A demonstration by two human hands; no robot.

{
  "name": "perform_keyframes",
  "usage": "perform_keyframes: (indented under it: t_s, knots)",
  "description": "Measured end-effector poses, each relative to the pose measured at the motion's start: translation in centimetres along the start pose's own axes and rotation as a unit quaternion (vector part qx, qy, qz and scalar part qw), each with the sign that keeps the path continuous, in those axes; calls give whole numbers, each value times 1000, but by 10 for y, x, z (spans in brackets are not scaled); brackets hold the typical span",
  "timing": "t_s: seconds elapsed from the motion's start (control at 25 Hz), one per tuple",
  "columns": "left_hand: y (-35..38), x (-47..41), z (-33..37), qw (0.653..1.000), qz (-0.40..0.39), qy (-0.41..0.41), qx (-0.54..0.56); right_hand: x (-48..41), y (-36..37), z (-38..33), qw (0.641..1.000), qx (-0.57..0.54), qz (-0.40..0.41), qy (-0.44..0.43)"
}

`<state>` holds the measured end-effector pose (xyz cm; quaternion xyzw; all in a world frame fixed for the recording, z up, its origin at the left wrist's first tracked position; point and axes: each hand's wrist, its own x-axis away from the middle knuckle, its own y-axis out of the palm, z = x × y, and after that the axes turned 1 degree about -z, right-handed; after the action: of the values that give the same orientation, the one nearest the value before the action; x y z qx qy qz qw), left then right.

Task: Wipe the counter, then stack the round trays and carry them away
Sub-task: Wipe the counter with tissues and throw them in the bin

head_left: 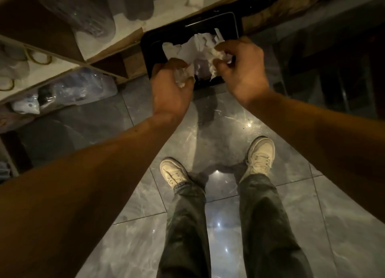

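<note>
Left hand [174, 86]: your fingers [188, 81] curl tight round a crumpled clear wrapper [180, 79].
Right hand [242, 69]: your fingers pinch a wad of white paper [216, 56].
Bin [149, 48]: black, on the floor, below both hands, white scraps inside.
Round trays: out of sight.

place: shop back area | evidence: stocked shelves [52, 69], tiled floor [229, 121]

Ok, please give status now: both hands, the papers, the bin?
Left hand shut on clear crumpled wrapper. Right hand shut on white crumpled paper. Both over black bin. No round trays in view.
</note>
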<state>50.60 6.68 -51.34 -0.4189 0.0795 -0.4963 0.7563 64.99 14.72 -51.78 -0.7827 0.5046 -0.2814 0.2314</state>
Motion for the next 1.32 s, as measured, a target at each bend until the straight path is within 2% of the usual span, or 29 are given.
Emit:
perform_keyframes:
  t_s: [0.16,0.36,0.8,1.08,1.32]
  knots:
    - [12,-26,-4,999,11,-45,-13,-19,17,9,998,10,-11,61]
    - [20,-43,-3,995,28,-96,-25,-28,21,15,998,-23,-6,54]
    - [23,-32,5,990,-11,-116,80,-19,4,19,996,49,-71,29]
    - [-8,5,27,999,-23,-40,20,13,-37,4,996,62,-68,-8]
    - [-63,63,67,996,-51,60,-51,62,-90,-48,990,100,-89,-54]
